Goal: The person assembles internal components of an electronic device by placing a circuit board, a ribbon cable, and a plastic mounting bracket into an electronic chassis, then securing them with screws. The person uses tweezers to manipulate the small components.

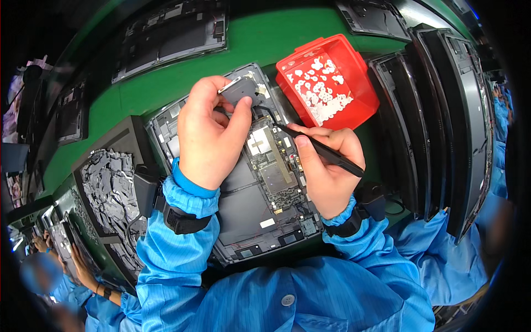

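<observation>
Opened flat device [235,221] lies at the centre of the green surface [141,99], tilted, cover off, insides exposed. Work looks partway: the circuit board [274,177] is uncovered and seated in the device's right half, with other small parts in place around it. At the device's top edge, left hand [207,135] has thumb and fingers pinched on a dark flat piece [243,88]; cannot tell whether it is fully detached. Right hand [334,169] is closed around black tweezers [326,152], bent tip near that piece. Hands are apart from each other.

Just beyond the device's upper right, red bin [362,99] holds many small white bits [323,91], probably parts already collected. Left of the device, black tray [138,141] is heaped with dark scraps [110,182]. Right of the device, several dark panels [431,110] stand on edge; another opened unit [177,44] lies beyond its upper left. Room: co-workers in blue sleeves on both sides, the left one's hand [82,268] at another panel; edges dark.
</observation>
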The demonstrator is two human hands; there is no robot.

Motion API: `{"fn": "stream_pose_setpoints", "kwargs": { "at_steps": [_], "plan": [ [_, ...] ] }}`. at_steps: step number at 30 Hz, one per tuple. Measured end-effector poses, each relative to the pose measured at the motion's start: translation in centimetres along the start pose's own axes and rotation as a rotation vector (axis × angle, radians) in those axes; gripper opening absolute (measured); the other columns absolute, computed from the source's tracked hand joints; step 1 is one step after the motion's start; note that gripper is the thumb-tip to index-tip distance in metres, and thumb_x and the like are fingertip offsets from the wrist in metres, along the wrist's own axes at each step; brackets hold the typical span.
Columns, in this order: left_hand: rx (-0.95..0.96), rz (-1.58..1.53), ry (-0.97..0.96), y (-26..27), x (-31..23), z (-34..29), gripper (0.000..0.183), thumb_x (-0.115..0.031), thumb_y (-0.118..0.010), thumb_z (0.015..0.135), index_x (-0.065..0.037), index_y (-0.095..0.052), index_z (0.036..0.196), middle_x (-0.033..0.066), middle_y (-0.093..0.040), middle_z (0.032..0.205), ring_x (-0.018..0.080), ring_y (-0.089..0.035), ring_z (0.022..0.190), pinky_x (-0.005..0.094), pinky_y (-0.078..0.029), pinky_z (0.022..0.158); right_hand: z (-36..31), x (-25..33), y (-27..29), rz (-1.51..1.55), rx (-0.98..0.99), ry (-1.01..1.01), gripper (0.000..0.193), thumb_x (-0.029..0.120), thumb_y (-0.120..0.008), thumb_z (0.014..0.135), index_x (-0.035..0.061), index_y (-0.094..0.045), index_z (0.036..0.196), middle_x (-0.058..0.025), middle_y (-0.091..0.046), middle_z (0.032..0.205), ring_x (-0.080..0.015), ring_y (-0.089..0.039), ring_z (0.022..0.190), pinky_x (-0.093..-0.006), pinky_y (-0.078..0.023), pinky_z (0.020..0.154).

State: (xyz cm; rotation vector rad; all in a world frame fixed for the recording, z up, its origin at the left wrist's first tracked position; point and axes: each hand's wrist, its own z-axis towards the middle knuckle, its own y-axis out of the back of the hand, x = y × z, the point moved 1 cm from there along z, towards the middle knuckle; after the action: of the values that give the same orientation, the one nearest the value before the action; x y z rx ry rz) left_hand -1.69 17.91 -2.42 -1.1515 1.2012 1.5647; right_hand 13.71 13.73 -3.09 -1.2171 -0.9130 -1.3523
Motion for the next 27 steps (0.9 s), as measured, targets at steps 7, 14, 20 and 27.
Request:
{"fn": "stream_pose_setpoints", "kwargs": {
  "at_steps": [7,14,20,27],
  "plan": [
    [0.007,0.124,-0.045,0.1,0.4,0.1,0.024,-0.001,-0.063,0.074,0.001,-0.051,0.094,0.0005,-0.046,0.061,0.0046,-0.041,0.050,0.0204,-0.035,0.041,0.0,-0.2,0.1,-0.120,0.025,0.083,0.019,-0.007,-0.064,0.074,-0.0011,-0.045,0.074,-0.0178,-0.064,0.079,-0.0229,-0.065,0.082,-0.0269,-0.050,0.063],
    [0.022,0.246,-0.051,0.1,0.1,0.0,0.030,-0.003,-0.066,0.071,0.000,-0.050,0.096,0.0018,-0.043,0.061,0.0088,-0.041,0.050,0.0243,-0.036,0.042,0.4,-0.7,0.2,-0.223,0.111,0.330,0.021,-0.011,-0.065,0.067,-0.0017,-0.046,0.070,-0.0184,-0.063,0.079,-0.0277,-0.066,0.073,-0.0325,-0.053,0.065],
    [0.057,0.358,-0.033,-0.2,-0.5,-0.2,0.045,-0.010,-0.075,0.061,-0.001,-0.048,0.097,0.0048,-0.047,0.065,0.0133,-0.046,0.056,0.0272,-0.040,0.047,0.6,-1.0,0.6,-0.259,0.165,0.437,0.022,-0.011,-0.066,0.065,-0.0013,-0.047,0.069,-0.0181,-0.063,0.078,-0.0301,-0.065,0.074,-0.0343,-0.053,0.065],
    [0.083,0.506,-0.182,-0.3,-0.6,-0.3,0.057,-0.008,-0.079,0.058,-0.002,-0.044,0.103,0.0009,-0.044,0.072,0.0087,-0.041,0.062,0.0224,-0.038,0.051,0.6,-0.9,0.7,-0.295,0.186,0.484,0.022,-0.011,-0.067,0.064,-0.0007,-0.047,0.068,-0.0179,-0.063,0.079,-0.0308,-0.065,0.077,-0.0338,-0.053,0.064]
  ]
}}
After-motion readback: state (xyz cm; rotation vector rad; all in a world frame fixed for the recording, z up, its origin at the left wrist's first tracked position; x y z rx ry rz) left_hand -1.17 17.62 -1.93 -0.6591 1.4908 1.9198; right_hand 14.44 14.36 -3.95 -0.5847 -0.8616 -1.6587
